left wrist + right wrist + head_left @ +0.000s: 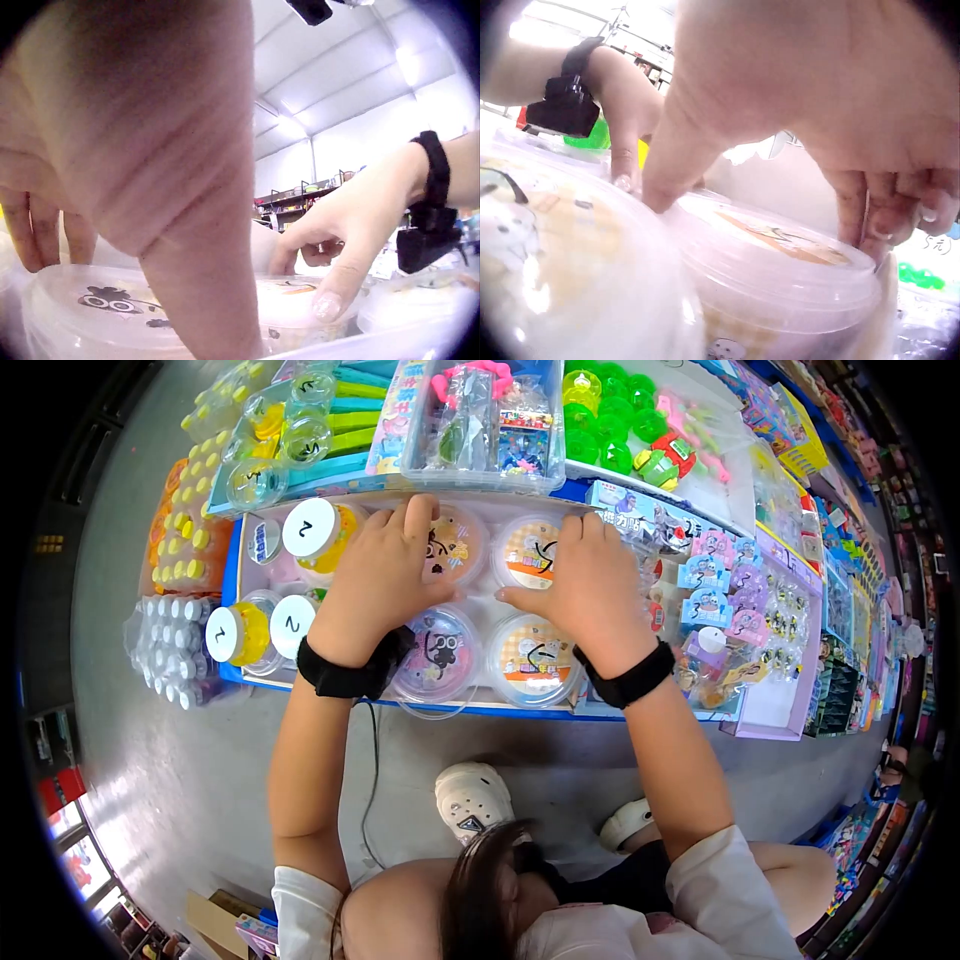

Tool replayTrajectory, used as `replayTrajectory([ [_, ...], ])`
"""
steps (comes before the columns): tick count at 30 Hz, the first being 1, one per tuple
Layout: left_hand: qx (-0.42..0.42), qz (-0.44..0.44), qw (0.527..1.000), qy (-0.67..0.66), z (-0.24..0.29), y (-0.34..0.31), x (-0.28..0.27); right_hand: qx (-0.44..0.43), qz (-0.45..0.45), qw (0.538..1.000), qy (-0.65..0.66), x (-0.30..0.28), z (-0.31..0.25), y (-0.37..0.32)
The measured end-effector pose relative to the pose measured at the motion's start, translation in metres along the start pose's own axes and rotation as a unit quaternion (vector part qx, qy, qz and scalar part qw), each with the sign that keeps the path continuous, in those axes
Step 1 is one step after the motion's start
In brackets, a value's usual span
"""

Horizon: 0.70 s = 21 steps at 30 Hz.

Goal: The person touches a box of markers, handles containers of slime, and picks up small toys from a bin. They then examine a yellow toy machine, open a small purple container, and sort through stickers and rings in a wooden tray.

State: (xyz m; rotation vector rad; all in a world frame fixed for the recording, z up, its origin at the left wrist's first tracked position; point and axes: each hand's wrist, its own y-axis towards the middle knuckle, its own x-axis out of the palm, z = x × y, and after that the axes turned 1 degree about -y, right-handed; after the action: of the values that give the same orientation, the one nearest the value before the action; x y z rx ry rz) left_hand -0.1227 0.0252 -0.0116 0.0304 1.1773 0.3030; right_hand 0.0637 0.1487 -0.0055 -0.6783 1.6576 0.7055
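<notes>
Four-sided white box (482,600) holds round clear-lidded tubs with cartoon labels. My left hand (375,582) spans the far left tub (462,545), its thumb on the near side and fingers along the far side. Over the far right tub (523,557), my right hand (598,582) reaches from the right. In the right wrist view its thumb and fingers bend down around opposite edges of that tub (780,281). Closer to the person sit a purple-labelled tub (437,650) and an orange-labelled tub (534,658). Both wrists wear black bands.
Jars with white lids (311,527) stand left of the tubs. Behind are a clear bin (485,480) of packets and a tray with green balls (612,420). Small carded toys (705,585) lie to the right. Packs of small bottles (175,650) flank the left side.
</notes>
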Motion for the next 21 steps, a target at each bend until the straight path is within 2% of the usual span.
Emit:
replayTrajectory([
  [4,-0.008,0.013,0.999,-0.048,0.0,-0.001,-0.001,-0.04,0.023,0.999,0.03,-0.001,0.007,-0.002],
  [7,-0.106,0.047,0.993,0.029,0.025,-0.001,-0.001,-0.03,0.011,0.999,0.043,-0.002,0.007,-0.003],
  [10,-0.136,0.025,0.989,0.055,0.03,0.005,0.004,-0.027,0.009,0.998,0.06,0.0,0.006,-0.003],
  [13,-0.076,0.029,0.996,0.048,0.02,0.006,0.004,-0.029,0.017,0.997,0.065,0.001,0.007,-0.004],
  [16,-0.035,-0.021,0.999,-0.025,0.004,0.004,-0.001,-0.029,0.016,0.997,0.066,0.0,0.008,-0.004],
  [19,-0.023,0.038,0.999,0.005,0.01,-0.004,-0.003,-0.029,0.014,0.997,0.065,0.0,0.008,-0.005],
  [21,-0.079,0.048,0.994,0.055,0.022,-0.001,0.0,-0.028,0.011,0.998,0.061,0.0,0.008,-0.005],
])
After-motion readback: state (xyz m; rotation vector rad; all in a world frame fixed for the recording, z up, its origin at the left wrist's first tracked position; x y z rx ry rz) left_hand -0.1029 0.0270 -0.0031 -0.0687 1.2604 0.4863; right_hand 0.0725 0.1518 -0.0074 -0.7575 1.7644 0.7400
